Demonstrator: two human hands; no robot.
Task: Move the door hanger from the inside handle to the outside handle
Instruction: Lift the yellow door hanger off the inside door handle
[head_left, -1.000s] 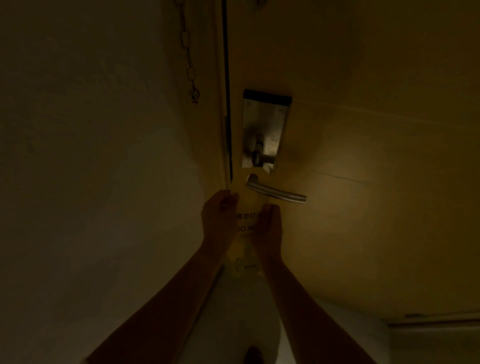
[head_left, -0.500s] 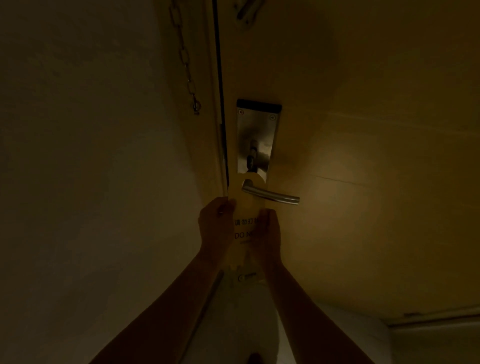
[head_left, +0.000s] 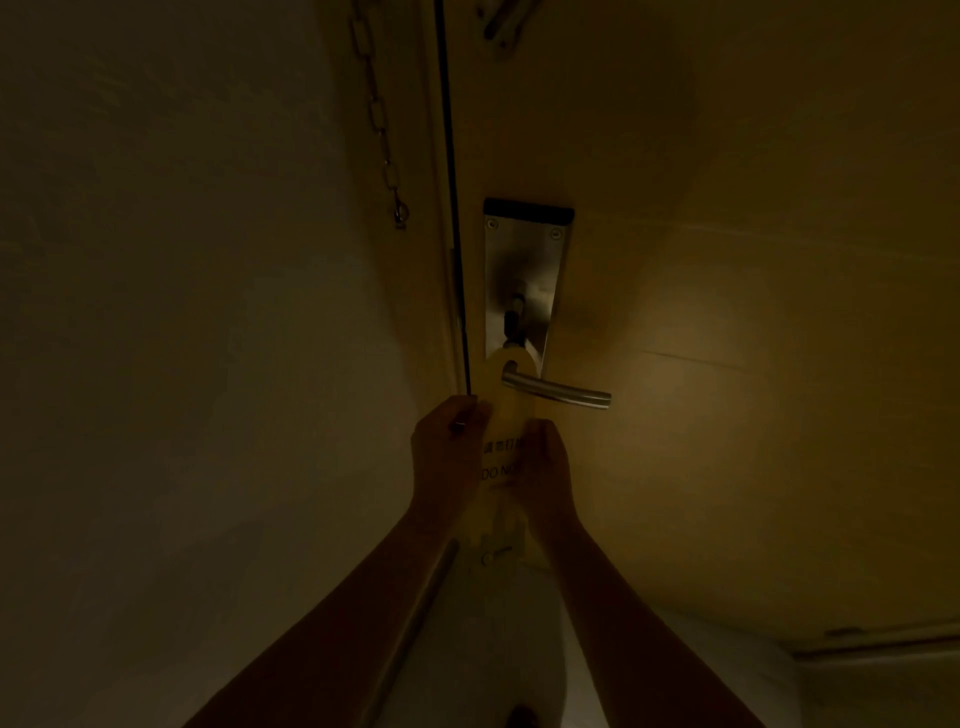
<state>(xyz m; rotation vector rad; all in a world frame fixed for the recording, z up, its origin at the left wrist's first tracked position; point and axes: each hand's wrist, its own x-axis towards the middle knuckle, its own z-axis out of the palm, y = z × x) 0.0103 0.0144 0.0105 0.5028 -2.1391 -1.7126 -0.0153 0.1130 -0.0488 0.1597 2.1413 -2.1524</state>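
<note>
Really dim shot, so take this with some salt. Far left is just a bare wall (head_left: 182, 338). Next over, a security chain (head_left: 378, 114) dangles loose down the door frame, not hooked to anything, which fits with the door (head_left: 753, 260) needing to open soon. A thin dark gap runs down the door's left edge; I honestly can't tell if it's latched or just pushed to.

Then the left hand (head_left: 447, 457), fingers curled onto the left edge of the door hanger (head_left: 506, 415), pinching it. There's a small dark thing on one finger, maybe a ring, too murky to say. The hanger is on the inside handle (head_left: 556, 389), its looped top around the handle's neck just below the metal lock plate (head_left: 524, 291), the card hanging down between both hands. You can read "DO NO" and some characters above; the rest is covered.

The right hand (head_left: 545, 473) grips the right edge the same way. My guess is two hands are there to steady the card while working the loop off toward the lever's free end on the right.

The outside handle isn't visible at all, being on the other side. The bottom of the card fades into shadow.
</note>
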